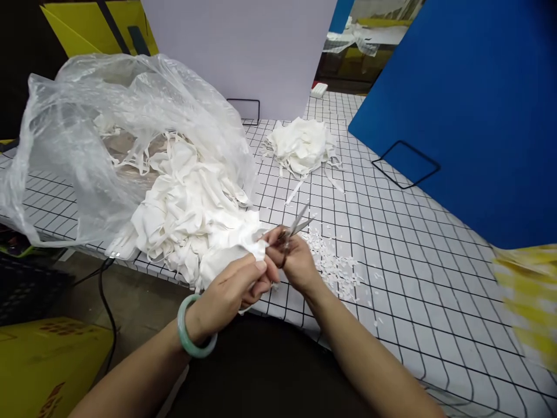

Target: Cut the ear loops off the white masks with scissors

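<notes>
Plastic of a big clear bag [87,133] sat on the left, white cloth pieces [187,209] spilled onto the table [413,261], the left hand [235,287] pinched one white piece [237,255] at the near edge, and the right hand [298,264] gripped small scissors [299,223] beside tiny scraps [335,267].

Scissors [299,223] in your right hand [298,264] are shiny metal; cloth [237,251] in your left hand [235,289] is matt; the bag [87,133] beyond is glossy plastic.

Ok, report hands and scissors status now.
Left hand pinching white cloth piece. Right hand gripping scissors, blades apart. Clippings beside right hand, cloth pile close on left.
</notes>
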`<state>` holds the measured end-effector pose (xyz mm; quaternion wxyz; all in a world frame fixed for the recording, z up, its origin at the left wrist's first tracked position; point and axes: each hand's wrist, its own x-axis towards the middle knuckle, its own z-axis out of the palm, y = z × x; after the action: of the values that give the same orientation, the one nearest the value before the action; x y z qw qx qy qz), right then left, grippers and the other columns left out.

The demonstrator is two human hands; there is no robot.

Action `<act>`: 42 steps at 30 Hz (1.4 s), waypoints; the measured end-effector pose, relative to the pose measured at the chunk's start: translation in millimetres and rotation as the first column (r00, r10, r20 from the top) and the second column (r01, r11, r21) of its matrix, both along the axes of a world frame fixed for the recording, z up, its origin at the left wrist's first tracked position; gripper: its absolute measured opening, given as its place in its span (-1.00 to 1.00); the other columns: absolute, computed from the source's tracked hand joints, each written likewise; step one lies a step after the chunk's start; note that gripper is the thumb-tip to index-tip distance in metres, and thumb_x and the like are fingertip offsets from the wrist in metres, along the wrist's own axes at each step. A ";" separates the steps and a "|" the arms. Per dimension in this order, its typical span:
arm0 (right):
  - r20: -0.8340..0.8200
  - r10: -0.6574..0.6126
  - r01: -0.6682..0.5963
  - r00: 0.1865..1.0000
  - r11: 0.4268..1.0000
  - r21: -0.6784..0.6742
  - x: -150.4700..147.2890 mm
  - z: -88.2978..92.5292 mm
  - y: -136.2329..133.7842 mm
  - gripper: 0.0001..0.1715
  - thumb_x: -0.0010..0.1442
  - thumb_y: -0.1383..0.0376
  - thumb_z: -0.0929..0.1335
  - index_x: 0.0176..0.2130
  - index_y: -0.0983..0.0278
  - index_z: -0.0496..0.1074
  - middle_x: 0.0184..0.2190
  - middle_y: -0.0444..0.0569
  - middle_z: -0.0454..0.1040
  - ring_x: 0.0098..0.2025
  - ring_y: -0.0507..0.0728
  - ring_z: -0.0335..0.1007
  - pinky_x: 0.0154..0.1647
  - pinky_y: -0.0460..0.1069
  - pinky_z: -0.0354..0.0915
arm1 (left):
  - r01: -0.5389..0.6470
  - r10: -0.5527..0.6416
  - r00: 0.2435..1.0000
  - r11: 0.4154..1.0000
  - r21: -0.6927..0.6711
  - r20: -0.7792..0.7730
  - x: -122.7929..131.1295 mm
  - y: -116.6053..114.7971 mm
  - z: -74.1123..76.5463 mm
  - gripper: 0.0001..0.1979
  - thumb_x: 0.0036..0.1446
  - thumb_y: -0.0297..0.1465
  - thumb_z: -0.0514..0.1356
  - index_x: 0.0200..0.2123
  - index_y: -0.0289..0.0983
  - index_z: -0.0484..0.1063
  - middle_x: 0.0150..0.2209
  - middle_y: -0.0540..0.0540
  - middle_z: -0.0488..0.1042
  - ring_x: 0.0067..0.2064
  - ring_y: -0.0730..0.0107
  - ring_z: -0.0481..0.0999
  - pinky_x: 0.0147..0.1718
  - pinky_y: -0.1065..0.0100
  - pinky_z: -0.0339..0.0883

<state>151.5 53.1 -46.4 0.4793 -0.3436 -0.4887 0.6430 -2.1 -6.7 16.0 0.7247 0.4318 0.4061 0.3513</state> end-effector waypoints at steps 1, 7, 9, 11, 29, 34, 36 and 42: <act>-0.033 -0.062 0.062 0.998 0.998 -0.003 0.6 1.1 3.8 -0.60 0.00 0.11 0.57 -0.37 0.19 0.36 -0.31 -0.12 0.49 -0.21 0.11 0.46 -0.06 0.07 0.44 | -0.037 0.037 0.999 0.999 -0.015 -0.004 -2.0 -1.0 -1.0 -0.65 0.37 -0.14 0.04 -0.28 -0.30 0.37 -0.53 0.09 0.13 -0.56 0.58 -0.03 -0.59 0.44 -0.15; 0.047 -0.155 0.155 0.987 0.988 0.010 10.4 9.7 4.0 -0.60 -0.04 0.10 0.59 -0.34 0.18 0.40 -0.31 -0.13 0.47 -0.25 0.09 0.43 -0.10 0.05 0.42 | -0.179 0.278 0.930 0.913 0.367 -0.239 -2.8 0.0 -2.9 -0.69 0.37 -0.20 0.09 -0.29 -0.27 0.49 -0.37 -0.05 0.30 -0.35 0.41 0.32 -0.39 0.38 0.26; 0.087 -0.129 0.134 0.988 0.990 -0.049 3.3 6.1 -8.7 -0.56 -0.05 0.04 0.58 -0.36 0.19 0.39 -0.34 -0.13 0.46 -0.31 0.08 0.40 -0.18 0.03 0.42 | -0.184 0.413 0.872 0.775 0.605 -0.264 1.8 5.5 -4.3 -0.73 0.36 -0.28 0.12 -0.31 -0.26 0.55 -0.11 -0.16 0.37 0.01 0.21 0.39 -0.01 0.23 0.33; 0.099 -0.107 0.117 0.989 0.988 -0.104 -4.5 -0.1 -23.1 -0.52 -0.04 -0.01 0.57 -0.36 0.19 0.36 -0.40 -0.15 0.43 -0.36 0.07 0.39 -0.25 0.01 0.41 | -0.196 0.421 0.886 0.719 0.667 -0.193 7.5 12.2 -9.2 -0.74 0.36 -0.34 0.11 -0.31 -0.26 0.56 0.03 -0.20 0.37 0.20 0.11 0.30 0.15 0.14 0.27; 0.757 -0.135 -0.116 0.640 0.956 0.268 60.5 21.4 -56.6 -0.41 0.08 -0.15 0.46 -0.54 0.21 0.24 -0.57 -0.12 0.38 -0.47 0.09 0.29 -0.32 0.02 0.21 | -0.064 0.275 0.943 0.697 0.714 -0.184 32.3 17.1 -37.1 -0.67 0.40 -0.33 0.04 -0.45 -0.25 0.35 -0.29 -0.15 0.29 -0.01 0.17 0.30 -0.07 0.22 0.31; 0.765 -0.129 -0.126 0.631 0.956 0.265 62.8 23.0 -57.7 -0.41 0.08 -0.14 0.46 -0.55 0.20 0.22 -0.60 -0.12 0.38 -0.49 0.08 0.27 -0.32 0.02 0.21 | -0.030 0.267 0.942 0.675 0.737 -0.206 31.9 16.4 -37.2 -0.71 0.39 -0.37 0.03 -0.41 -0.24 0.37 -0.29 -0.14 0.29 -0.01 0.16 0.30 -0.06 0.19 0.31; 0.761 -0.131 -0.127 0.635 0.955 0.269 63.2 24.1 -57.4 -0.40 0.08 -0.15 0.46 -0.56 0.20 0.23 -0.61 -0.13 0.37 -0.50 0.07 0.26 -0.33 0.01 0.21 | -0.019 0.255 0.945 0.667 0.745 -0.204 32.4 16.3 -36.3 -0.72 0.39 -0.39 0.03 -0.41 -0.24 0.36 -0.34 -0.13 0.28 -0.01 0.16 0.29 -0.06 0.20 0.30; 0.744 -0.143 -0.117 0.653 0.951 0.286 62.0 25.1 -57.0 -0.38 0.10 -0.16 0.44 -0.58 0.21 0.21 -0.63 -0.14 0.35 -0.53 0.05 0.24 -0.36 0.00 0.19 | 0.012 0.237 0.944 0.675 0.738 -0.231 33.9 16.2 -35.7 -0.70 0.40 -0.35 0.02 -0.40 -0.23 0.38 -0.41 -0.14 0.31 -0.01 0.12 0.30 -0.07 0.15 0.28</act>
<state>213.4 -3.8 -21.2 0.2842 -0.5043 -0.7351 0.3530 31.8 9.5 -19.7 0.3962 0.7075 0.3661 0.4565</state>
